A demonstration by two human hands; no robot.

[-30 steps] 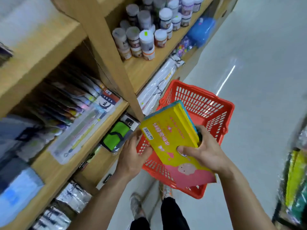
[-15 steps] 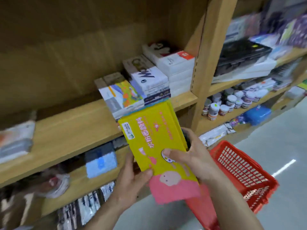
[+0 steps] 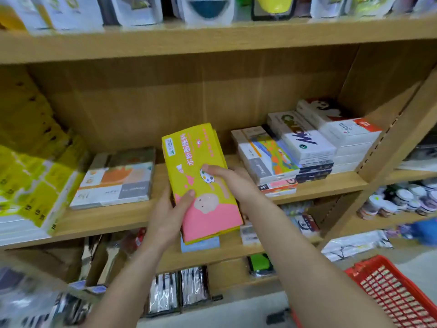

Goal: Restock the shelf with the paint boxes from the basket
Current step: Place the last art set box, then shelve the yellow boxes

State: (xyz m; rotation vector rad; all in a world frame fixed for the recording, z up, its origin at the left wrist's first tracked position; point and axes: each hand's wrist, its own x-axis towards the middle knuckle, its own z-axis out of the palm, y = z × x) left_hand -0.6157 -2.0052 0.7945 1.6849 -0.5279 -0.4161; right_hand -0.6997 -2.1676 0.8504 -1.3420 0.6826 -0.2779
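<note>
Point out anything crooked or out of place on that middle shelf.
Nothing looks damaged or spilled. The stacks at right lie skewed, not square to the shelf edge. The yellow paint box is in both hands, not shelved yet.

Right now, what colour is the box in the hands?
Yellow with a pink bottom paint box, seen in the head view.

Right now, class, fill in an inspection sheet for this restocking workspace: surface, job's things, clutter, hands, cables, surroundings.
Surface: wooden shelf, bare gap mid-board.
Job's things: yellow and pink paint box held over the gap; red basket lower right.
Clutter: flat box left, stacked boxes right.
Hands: left hand and right hand both grip the paint box.
Cables: nothing seen.
Surroundings: small paint jars on the neighbouring shelf.
</note>
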